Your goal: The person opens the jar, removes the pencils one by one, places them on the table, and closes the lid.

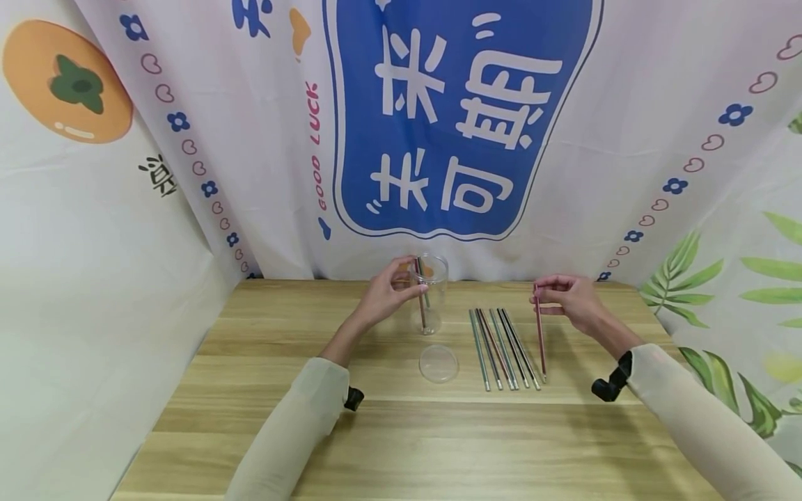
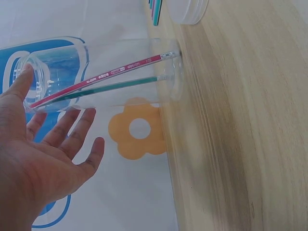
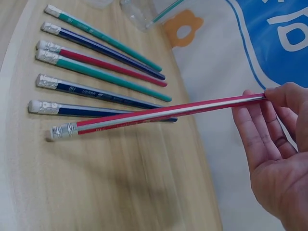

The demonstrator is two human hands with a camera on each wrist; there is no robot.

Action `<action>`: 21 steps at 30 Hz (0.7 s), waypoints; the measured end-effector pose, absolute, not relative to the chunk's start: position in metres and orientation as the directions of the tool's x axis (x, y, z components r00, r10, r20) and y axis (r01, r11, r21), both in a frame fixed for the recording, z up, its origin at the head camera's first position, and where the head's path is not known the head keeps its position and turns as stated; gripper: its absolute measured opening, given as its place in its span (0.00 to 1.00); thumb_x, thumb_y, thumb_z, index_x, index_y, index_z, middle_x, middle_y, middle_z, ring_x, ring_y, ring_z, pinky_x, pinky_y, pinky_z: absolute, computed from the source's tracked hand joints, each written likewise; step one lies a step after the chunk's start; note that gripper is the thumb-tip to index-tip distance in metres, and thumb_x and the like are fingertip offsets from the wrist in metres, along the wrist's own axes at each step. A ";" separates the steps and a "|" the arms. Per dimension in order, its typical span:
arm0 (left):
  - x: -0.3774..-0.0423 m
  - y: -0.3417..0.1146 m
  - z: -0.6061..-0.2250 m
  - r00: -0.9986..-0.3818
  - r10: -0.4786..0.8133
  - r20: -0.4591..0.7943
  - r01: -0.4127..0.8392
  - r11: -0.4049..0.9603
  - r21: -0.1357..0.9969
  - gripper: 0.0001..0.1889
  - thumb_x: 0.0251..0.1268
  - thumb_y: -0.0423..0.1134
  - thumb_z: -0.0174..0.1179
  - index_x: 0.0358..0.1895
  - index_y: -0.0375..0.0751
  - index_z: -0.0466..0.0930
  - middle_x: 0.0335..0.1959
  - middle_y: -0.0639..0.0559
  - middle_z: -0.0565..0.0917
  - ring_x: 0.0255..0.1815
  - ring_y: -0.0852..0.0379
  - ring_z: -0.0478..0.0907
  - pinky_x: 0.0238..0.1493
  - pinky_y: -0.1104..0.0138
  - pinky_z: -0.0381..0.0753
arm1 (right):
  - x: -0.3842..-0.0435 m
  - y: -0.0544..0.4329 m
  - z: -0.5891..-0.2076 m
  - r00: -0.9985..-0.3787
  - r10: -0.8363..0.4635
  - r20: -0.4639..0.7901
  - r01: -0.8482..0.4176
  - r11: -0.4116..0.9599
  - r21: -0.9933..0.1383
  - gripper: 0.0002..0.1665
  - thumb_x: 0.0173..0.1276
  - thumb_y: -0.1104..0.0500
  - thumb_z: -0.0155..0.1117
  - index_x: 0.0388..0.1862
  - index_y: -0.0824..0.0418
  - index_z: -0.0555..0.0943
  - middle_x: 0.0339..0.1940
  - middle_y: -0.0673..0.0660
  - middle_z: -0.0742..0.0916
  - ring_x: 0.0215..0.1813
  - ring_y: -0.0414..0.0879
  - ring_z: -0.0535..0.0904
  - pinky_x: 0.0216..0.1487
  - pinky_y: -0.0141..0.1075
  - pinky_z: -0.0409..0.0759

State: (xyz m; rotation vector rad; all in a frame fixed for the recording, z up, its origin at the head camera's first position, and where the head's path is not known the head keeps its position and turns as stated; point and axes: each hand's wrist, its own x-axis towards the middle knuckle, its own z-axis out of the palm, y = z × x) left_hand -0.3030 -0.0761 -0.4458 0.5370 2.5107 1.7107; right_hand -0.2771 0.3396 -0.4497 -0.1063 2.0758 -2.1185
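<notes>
My left hand (image 1: 383, 293) holds a clear jar (image 1: 441, 296) near its open mouth, thumb at the rim and fingers along the side. The jar stands upright at the table's back. Inside it lean a red pencil (image 2: 120, 71) and a green pencil (image 2: 113, 87), eraser ends down. Over on the right, my right hand (image 1: 571, 300) pinches another red pencil (image 3: 163, 113) by its tip end between thumb and fingers. That pencil slants with its eraser end down, close over the table. Beside it lies a row of several green, dark blue and red pencils (image 3: 103, 61).
A round clear lid (image 1: 438, 364) lies flat in front of the jar. The wood-grain table (image 1: 413, 445) ends at a printed cloth (image 1: 282, 236) hanging right behind the jar. More printed cloth hangs at both sides.
</notes>
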 end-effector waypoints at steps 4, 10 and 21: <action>-0.303 -0.076 -0.446 -0.939 0.313 0.145 0.250 0.328 0.911 0.38 0.68 0.51 0.74 0.79 0.55 0.68 0.68 0.43 0.82 0.68 0.42 0.80 0.66 0.45 0.82 | -0.278 0.340 -0.455 -0.984 -0.152 -0.089 0.091 -0.001 -0.996 0.09 0.76 0.72 0.64 0.51 0.67 0.85 0.41 0.53 0.91 0.45 0.46 0.91 0.50 0.43 0.91; -0.303 -0.077 -0.445 -0.936 0.315 0.155 0.261 0.330 0.907 0.38 0.68 0.51 0.74 0.78 0.56 0.68 0.68 0.43 0.82 0.68 0.42 0.80 0.66 0.45 0.83 | -0.281 0.340 -0.461 -0.985 -0.138 -0.108 0.106 0.019 -0.994 0.11 0.76 0.70 0.65 0.55 0.70 0.84 0.40 0.51 0.92 0.45 0.45 0.91 0.51 0.44 0.91; -0.303 -0.077 -0.445 -0.937 0.315 0.150 0.259 0.343 0.903 0.38 0.67 0.52 0.74 0.78 0.57 0.68 0.66 0.44 0.84 0.67 0.44 0.82 0.64 0.45 0.84 | -0.287 0.339 -0.479 -0.984 -0.122 -0.129 0.118 0.088 -0.989 0.14 0.76 0.68 0.67 0.57 0.72 0.83 0.40 0.47 0.92 0.44 0.42 0.90 0.53 0.41 0.91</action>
